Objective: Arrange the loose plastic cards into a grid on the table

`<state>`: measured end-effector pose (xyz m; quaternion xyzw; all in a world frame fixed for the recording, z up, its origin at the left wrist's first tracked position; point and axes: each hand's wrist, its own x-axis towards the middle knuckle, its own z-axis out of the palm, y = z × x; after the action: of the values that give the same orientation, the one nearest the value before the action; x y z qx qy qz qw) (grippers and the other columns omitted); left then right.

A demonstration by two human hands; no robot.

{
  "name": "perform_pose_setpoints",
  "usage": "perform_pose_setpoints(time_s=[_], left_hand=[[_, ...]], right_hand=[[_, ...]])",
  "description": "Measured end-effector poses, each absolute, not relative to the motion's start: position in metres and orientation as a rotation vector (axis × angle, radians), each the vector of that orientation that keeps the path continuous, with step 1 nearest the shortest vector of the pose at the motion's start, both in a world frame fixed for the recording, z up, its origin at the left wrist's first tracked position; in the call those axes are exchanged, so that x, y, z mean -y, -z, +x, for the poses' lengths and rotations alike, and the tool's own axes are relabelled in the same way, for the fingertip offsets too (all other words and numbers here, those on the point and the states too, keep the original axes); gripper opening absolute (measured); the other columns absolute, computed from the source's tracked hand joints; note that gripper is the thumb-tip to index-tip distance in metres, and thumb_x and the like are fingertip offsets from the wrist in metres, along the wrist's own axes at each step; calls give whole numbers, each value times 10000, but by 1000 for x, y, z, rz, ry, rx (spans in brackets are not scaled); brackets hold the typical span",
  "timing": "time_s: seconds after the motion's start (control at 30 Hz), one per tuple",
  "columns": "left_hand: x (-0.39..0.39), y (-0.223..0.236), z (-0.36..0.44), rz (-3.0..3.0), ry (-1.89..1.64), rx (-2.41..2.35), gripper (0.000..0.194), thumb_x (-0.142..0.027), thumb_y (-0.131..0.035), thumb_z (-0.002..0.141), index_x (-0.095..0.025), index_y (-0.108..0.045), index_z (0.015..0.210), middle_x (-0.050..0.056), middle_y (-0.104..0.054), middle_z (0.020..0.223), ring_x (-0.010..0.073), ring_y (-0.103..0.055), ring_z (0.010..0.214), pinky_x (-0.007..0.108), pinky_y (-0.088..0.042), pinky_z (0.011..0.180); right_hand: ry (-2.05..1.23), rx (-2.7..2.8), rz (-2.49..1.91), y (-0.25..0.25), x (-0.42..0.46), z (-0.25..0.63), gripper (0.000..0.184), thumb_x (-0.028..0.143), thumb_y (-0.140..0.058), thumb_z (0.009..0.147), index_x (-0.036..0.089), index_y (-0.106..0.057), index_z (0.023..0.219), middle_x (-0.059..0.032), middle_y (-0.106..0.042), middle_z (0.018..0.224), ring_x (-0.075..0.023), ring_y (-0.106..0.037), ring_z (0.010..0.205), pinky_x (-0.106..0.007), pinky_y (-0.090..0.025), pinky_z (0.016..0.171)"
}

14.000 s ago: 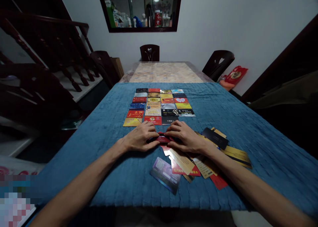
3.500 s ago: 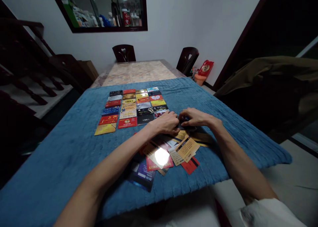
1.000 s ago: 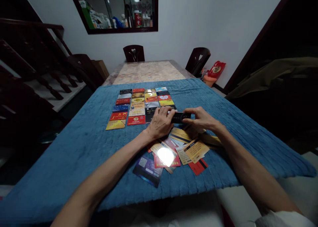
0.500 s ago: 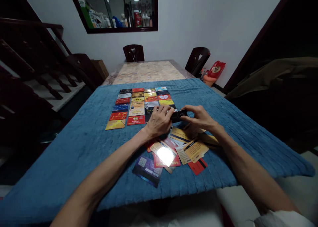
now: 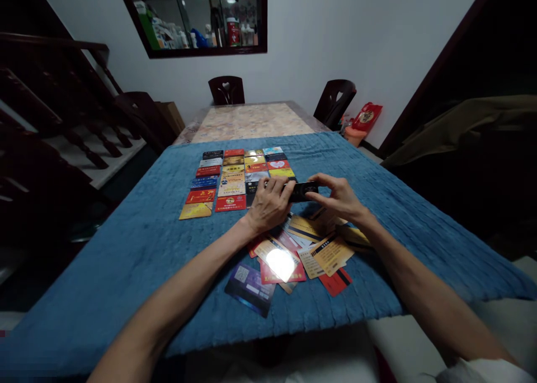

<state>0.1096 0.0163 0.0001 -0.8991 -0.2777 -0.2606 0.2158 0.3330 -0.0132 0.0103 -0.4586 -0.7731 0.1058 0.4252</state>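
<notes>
Both hands are closed on a black card (image 5: 304, 192) at the near right end of the laid-out cards. My left hand (image 5: 272, 204) grips its left end and covers part of it. My right hand (image 5: 338, 196) pinches its right end between thumb and fingers. Beyond my left hand, neat columns of cards lie on the cloth, among them a red card (image 5: 230, 203) and a yellow card (image 5: 196, 210). Below my hands is a loose, overlapping pile, with a tan card (image 5: 333, 254) on top and a purple card (image 5: 250, 289) at its left.
A blue cloth (image 5: 142, 232) covers the near part of the table, and the bare patterned tabletop (image 5: 251, 120) shows beyond it. Dark chairs (image 5: 226, 90) stand around the far end. A red bag (image 5: 368, 116) is on the floor at the right, a stair railing (image 5: 54, 103) at the left.
The black card has tilted so that more of its face shows between my hands. My right hand has shifted very slightly; the other cards lie as before.
</notes>
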Motion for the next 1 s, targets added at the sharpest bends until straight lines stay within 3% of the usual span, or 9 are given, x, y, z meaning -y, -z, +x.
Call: perform_pose_setpoints(time_s=[0.27, 0.57, 0.73, 1.0], left_hand=[[-18, 4, 110, -2475, 774, 749, 448, -298, -496, 954, -85, -528, 1346, 200, -609, 1239, 319, -541, 1130, 475, -394, 977], [-15, -1, 108, -2526, 717, 803, 503, -274, -528, 891, -74, -525, 1353, 210, -602, 1242, 340, -524, 1142, 485, -381, 970], [-14, -5, 107, -2556, 695, 834, 520, -284, -536, 884, -76, -528, 1361, 206, -601, 1258, 340, -521, 1144, 484, -378, 969], [-16, -7, 106, -2559, 653, 860, 520, -284, -538, 889, -83, -523, 1369, 200, -599, 1290, 337, -526, 1151, 478, -372, 977]], right_hand=[[-273, 1918, -1118, -7, 14, 332, 331, 324, -683, 830, 219, -612, 1135, -48, -729, 1020, -221, -703, 824, -311, -530, 683], [21, 2147, -1003, -3, 13, 331, 373, 257, -636, 859, 230, -594, 1229, -100, -674, 1119, -282, -626, 1023, -450, -528, 894], [176, 2202, -1076, -5, 14, 331, 472, 320, -626, 891, 235, -557, 1350, -151, -599, 1231, -319, -558, 1114, -500, -507, 935], [260, 2284, -1113, -5, 13, 334, 570, 329, -594, 924, 225, -467, 1470, -157, -639, 1231, -338, -550, 1115, -501, -496, 923]])
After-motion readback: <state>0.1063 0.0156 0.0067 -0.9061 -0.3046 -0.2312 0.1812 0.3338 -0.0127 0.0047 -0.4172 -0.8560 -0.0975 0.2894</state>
